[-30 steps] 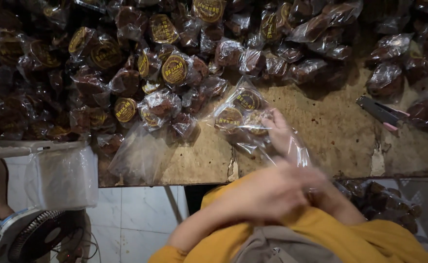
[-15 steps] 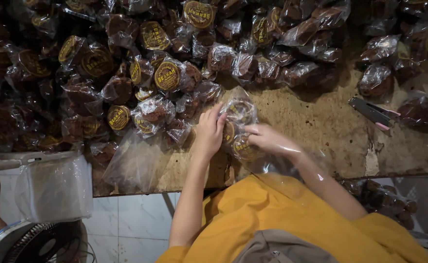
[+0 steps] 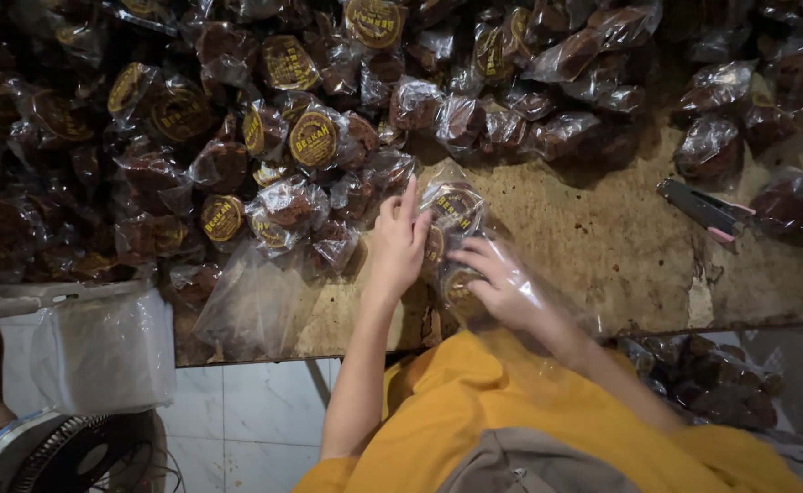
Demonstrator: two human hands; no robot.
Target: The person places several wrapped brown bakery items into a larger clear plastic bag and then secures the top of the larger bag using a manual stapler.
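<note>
Left hand lies flat-fingered against the clear plastic bag of round dark cakes on the worn wooden table. Right hand, apparently inside the bag, grips a cake.

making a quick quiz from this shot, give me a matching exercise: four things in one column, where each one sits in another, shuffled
Things:
1. stapler
2. fan
3. right hand
4. empty clear bags

Places:
A. inside a clear bag with round cakes
B. on the floor, bottom left
C. bare table, right side
D. table's front edge, left of the left hand

Pairs: 1-C, 2-B, 3-A, 4-D
</note>
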